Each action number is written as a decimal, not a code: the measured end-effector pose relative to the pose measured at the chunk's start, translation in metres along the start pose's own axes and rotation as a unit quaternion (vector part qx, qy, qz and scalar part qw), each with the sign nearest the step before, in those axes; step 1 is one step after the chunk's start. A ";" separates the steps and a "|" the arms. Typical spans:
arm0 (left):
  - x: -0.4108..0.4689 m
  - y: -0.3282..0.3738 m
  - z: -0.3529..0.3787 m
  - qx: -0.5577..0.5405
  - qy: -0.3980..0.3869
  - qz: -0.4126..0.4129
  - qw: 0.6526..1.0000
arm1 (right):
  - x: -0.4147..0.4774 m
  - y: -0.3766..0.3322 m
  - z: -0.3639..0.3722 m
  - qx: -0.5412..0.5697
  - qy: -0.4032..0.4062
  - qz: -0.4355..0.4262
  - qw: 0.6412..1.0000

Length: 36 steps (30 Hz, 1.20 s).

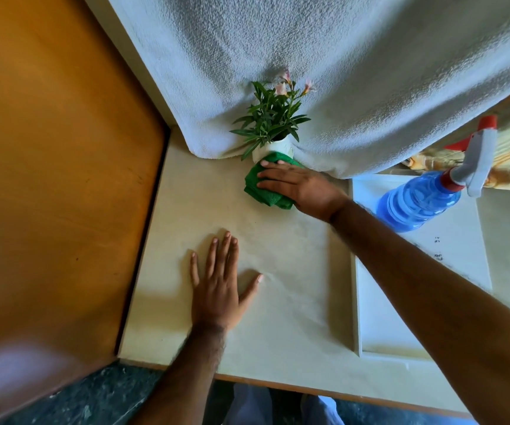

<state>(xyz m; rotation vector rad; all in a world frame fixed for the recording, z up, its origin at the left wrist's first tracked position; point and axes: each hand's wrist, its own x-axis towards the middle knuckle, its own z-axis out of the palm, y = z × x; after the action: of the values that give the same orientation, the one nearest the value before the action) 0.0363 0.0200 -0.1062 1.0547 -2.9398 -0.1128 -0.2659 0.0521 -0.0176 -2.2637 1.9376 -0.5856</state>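
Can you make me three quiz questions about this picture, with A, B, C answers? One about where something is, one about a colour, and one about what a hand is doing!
1. Where is the spray bottle?
A on the person's right
B on the floor
C under the towel

2. What colour is the cloth?
A red
B green
C yellow

3. What is the left hand doing?
A holding a cup
B making a fist
C lying flat on the table

Answers:
1 A, it stands to the right of the right hand.
2 B, green shows under that hand's fingers.
3 C, its fingers are spread straight.
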 end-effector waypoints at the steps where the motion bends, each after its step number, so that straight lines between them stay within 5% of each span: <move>1: 0.000 0.000 0.000 0.002 0.001 0.000 1.000 | -0.002 -0.001 0.003 0.011 -0.001 0.007 1.000; 10: 0.000 0.000 0.002 -0.006 0.016 0.003 1.000 | -0.018 -0.009 0.016 0.071 -0.036 0.053 0.995; 17: 0.000 0.000 0.002 -0.009 0.018 0.003 1.000 | 0.010 -0.017 0.001 -0.043 0.055 -0.086 0.994; 22: 0.001 -0.001 0.002 -0.008 0.015 0.006 1.000 | 0.029 0.011 -0.007 -0.080 0.002 -0.113 0.990; 36: 0.000 0.001 0.002 0.001 0.017 0.002 1.000 | 0.003 0.003 0.039 0.043 -0.052 0.021 0.997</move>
<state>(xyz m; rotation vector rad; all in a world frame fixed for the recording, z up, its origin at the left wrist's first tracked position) 0.0354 0.0214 -0.1081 1.0401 -2.9123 -0.0921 -0.2544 0.0426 -0.0534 -2.1512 1.8680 -0.5246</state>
